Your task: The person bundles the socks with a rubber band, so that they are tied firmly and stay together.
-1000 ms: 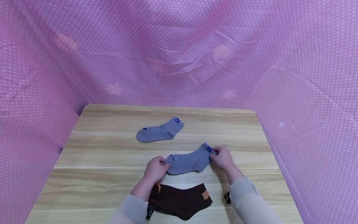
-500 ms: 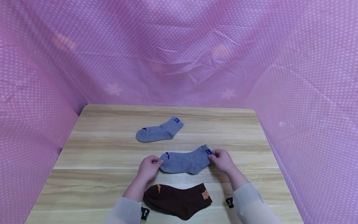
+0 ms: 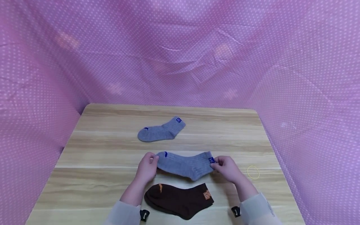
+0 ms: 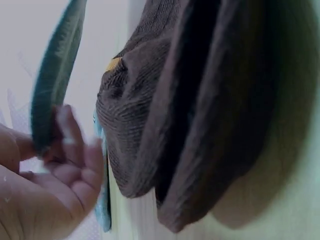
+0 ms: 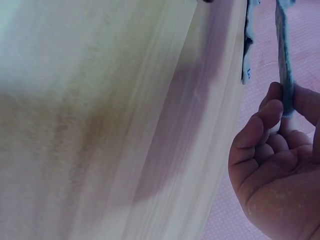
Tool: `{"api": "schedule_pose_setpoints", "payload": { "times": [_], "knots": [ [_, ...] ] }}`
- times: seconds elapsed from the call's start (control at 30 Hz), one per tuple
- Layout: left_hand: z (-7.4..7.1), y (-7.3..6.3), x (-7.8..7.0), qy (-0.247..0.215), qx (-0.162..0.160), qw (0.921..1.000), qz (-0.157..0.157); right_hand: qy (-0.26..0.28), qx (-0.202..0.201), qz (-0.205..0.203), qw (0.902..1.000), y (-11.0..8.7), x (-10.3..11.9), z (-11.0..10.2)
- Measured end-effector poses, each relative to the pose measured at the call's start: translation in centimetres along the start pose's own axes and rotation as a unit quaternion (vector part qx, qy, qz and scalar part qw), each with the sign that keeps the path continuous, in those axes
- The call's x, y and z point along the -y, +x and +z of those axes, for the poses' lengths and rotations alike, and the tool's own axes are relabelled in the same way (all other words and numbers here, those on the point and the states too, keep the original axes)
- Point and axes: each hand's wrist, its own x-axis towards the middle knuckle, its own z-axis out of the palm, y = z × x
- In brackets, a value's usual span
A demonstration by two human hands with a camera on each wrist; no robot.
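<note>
Left hand (image 3: 146, 168) in pinch on grey sock (image 3: 181, 165)

Left grip (image 3: 147, 167): is pinching with thumb (image 4: 19, 145) and fingers (image 4: 74, 134). Right grip (image 3: 227, 169): is pinching likewise. Left forearm (image 3: 133, 192), right forearm (image 3: 246, 189): are reaching forward, angling inward.

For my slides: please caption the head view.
Gray sock pinched at toe and cuff, between brown socks and far gray sock.

White-dotted pink cloth (image 3: 180, 56) hangs around the wood-grain table (image 3: 98, 150). A thin yellow ring (image 3: 253, 166) lies toward the right; orange-marked dark brown socks (image 3: 178, 201) lie near the front, the far grey sock (image 3: 160, 132) toward the back.
</note>
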Motion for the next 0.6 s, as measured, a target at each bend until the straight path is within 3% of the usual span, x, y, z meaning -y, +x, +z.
{"api": "schedule_pose_setpoints", "payload": {
  "times": [0.2, 0.4, 0.6],
  "knots": [
    [-0.5, 0.1, -0.1, -0.1, 0.023, 0.9947, 0.012, 0.026, 0.027, 0.021, 0.9991, -1.6, 0.0, 0.0],
    [-2.2, -0.6, 0.1, -0.094, 0.072, 0.9927, 0.022, 0.039, 0.066, 0.031, 0.9966, -2.8, -0.3, 0.7],
    [-4.5, -0.8, 0.2, -0.067, 0.179, 0.9806, 0.044, 0.049, 0.072, 0.031, 0.9957, -3.6, -0.4, 1.6]
  ]
}}
